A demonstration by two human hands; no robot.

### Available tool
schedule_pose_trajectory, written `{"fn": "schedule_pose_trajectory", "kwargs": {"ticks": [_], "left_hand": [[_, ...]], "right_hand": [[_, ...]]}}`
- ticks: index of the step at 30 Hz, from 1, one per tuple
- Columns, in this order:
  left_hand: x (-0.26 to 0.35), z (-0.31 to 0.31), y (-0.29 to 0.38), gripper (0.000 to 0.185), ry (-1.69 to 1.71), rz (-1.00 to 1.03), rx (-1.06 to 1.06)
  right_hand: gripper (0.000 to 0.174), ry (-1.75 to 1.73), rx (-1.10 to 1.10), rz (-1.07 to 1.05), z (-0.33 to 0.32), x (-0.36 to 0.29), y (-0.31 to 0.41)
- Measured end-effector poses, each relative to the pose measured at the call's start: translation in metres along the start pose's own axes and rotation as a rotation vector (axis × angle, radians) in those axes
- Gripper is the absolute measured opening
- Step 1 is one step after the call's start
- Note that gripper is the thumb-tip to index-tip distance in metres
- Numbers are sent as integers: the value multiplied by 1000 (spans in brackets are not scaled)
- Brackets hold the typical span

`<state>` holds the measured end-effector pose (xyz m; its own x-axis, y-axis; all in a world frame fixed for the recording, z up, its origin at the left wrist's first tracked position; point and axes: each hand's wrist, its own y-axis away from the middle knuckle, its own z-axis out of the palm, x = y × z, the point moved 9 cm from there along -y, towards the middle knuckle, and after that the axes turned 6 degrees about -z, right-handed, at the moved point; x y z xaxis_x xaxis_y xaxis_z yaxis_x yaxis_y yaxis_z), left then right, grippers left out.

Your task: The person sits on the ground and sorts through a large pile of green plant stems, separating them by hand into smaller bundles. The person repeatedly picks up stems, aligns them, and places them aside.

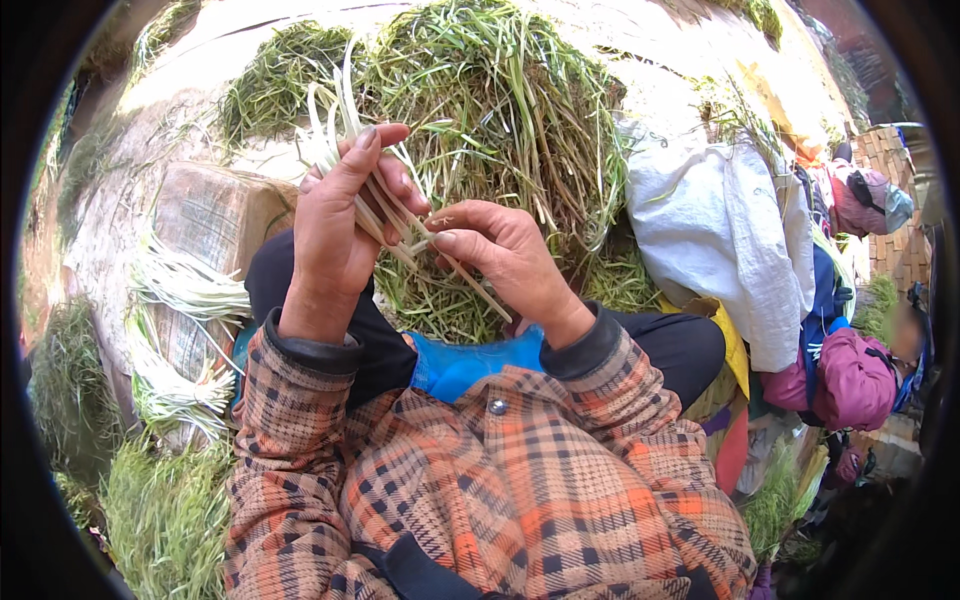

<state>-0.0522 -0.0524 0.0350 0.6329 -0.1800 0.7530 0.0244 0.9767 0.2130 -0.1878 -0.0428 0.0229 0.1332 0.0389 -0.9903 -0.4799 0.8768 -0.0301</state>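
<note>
A small bundle of pale, peeled plant stalks point(347, 97) is gripped in my left hand point(341, 191), its long ends rising past the fingers. At the bundle's lower ends, my right hand point(510, 259) pinches a stalk between thumb and forefinger. One thin brownish stalk point(480, 289) slants down below the right fingers. Behind both hands lies a large heap of long green stalks and leaves point(487, 112), browner toward its lower right side. Loose green trimmings point(427, 300) lie between my knees.
On my left, pale stalk bundles point(187, 285) rest on a wrapped block point(217, 202). Green leaves point(165, 517) are piled at the lower left. A white woven sack point(712, 232) stands by my right knee. Beyond it sit other people, one in a magenta jacket point(855, 379).
</note>
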Motion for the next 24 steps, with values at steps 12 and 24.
{"fn": "schedule_pose_trajectory", "kwargs": {"ticks": [12, 24], "left_hand": [[26, -31, 11, 33, -11, 158, 150], [44, -34, -5, 34, -107, 112, 233]], "right_hand": [[14, 1041, 7, 172, -59, 86, 47], [38, 335, 144, 239, -100, 82, 62]]}}
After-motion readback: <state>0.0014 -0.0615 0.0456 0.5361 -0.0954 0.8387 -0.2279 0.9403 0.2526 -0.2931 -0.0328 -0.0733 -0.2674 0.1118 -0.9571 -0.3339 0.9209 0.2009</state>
